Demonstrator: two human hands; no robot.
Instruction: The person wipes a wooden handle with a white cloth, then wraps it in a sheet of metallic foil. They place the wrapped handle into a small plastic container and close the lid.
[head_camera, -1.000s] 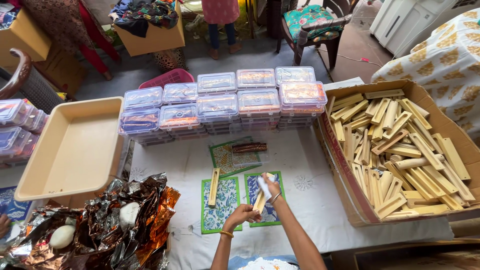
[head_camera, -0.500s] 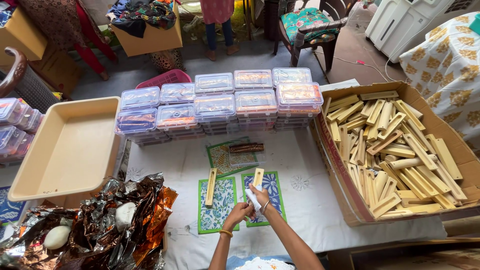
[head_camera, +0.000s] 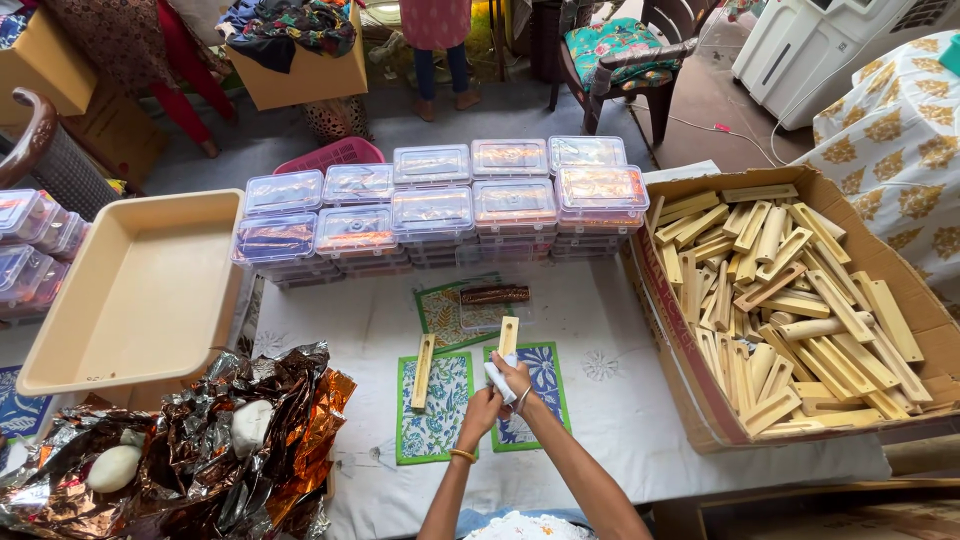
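Landmark: printed cloth (head_camera: 527, 398) under the hands, at the table's near edge.

- Right hand (head_camera: 513, 377) closed round a small white lump (head_camera: 497, 378), pressed at the near end of a wooden stick (head_camera: 508, 337) lying on that cloth; left hand (head_camera: 480, 412) curled at the lump too, likely steadying.
- Left of it: second printed cloth (head_camera: 434, 408), one more stick (head_camera: 423, 372) lying lengthwise. Two sticks out, one per cloth, seemingly laid out for wrapping.
- Beyond it: third cloth (head_camera: 455, 310) with a dark bar.
- Farther beyond: clear lidded boxes (head_camera: 433, 210), nine tops visible, stacked.
- Right: cardboard box (head_camera: 680, 330) of sticks, too many to count.
- Left: one beige tray (head_camera: 140, 290), crumpled foil (head_camera: 215, 440).
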